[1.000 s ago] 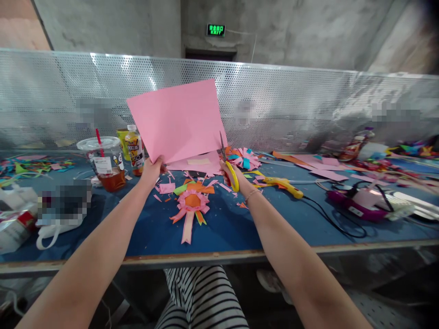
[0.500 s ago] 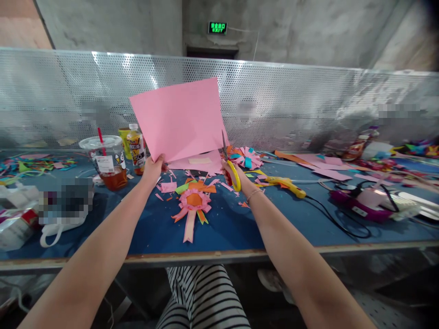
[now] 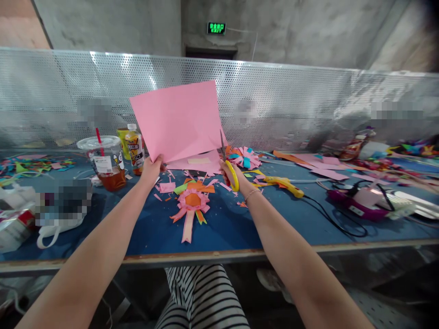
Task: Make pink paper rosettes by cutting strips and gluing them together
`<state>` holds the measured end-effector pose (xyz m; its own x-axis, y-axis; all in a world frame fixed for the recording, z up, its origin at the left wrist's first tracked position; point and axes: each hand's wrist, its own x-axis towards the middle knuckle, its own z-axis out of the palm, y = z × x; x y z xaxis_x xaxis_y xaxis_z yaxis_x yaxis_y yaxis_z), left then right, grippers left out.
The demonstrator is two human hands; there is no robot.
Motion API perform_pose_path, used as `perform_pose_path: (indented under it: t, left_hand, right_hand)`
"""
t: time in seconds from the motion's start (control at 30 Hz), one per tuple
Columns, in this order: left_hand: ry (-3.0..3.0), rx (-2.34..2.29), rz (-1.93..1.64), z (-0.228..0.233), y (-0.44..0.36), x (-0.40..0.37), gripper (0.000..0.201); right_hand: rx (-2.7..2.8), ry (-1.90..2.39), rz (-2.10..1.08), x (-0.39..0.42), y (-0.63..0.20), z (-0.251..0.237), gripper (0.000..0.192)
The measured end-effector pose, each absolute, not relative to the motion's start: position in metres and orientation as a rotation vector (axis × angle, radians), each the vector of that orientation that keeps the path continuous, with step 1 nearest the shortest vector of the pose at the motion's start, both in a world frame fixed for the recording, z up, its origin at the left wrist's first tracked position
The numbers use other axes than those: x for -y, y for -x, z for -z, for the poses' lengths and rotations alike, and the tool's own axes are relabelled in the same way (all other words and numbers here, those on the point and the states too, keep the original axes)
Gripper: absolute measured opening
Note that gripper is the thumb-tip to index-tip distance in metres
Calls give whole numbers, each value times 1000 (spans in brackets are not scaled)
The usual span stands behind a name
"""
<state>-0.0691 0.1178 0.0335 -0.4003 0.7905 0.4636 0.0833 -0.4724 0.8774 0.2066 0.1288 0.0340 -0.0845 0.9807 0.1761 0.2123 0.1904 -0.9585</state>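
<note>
A large sheet of pink paper (image 3: 178, 119) stands tilted up above the table, its lower left corner pinched in my left hand (image 3: 152, 170). My right hand (image 3: 229, 172) is closed around yellow-handled scissors (image 3: 233, 176), whose blades point upward at the sheet's right edge near its lower corner. I cannot tell whether the blades touch the paper. On the table between my arms lies a paper rosette (image 3: 192, 201) with an orange centre, pink frill and ribbon tails. Behind it another pink sheet (image 3: 214, 162) lies flat, with small scraps around.
To the left stand a plastic cup with a red straw (image 3: 109, 164) and a drink bottle (image 3: 134, 148). A yellow glue gun (image 3: 284, 185) with a black cord lies right of my right hand. Another rosette (image 3: 245, 157) sits behind it. A perforated metal screen (image 3: 291, 105) closes off the back.
The top right corner of the pink sheet has dipped slightly. Both hands keep their holds, and the view has shifted a little.
</note>
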Motion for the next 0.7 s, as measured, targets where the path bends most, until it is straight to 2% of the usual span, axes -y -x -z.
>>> perform_pose_path:
  t: [0.3, 0.7]
  left_hand:
    - [-1312, -1254, -1927, -36, 70, -117, 22]
    - [-1345, -1255, -1916, -31, 74, -122, 23]
  right_hand:
    - [1618, 1325, -761, -128, -208, -33, 45]
    - [1483, 1248, -1100, -107, -202, -42, 45]
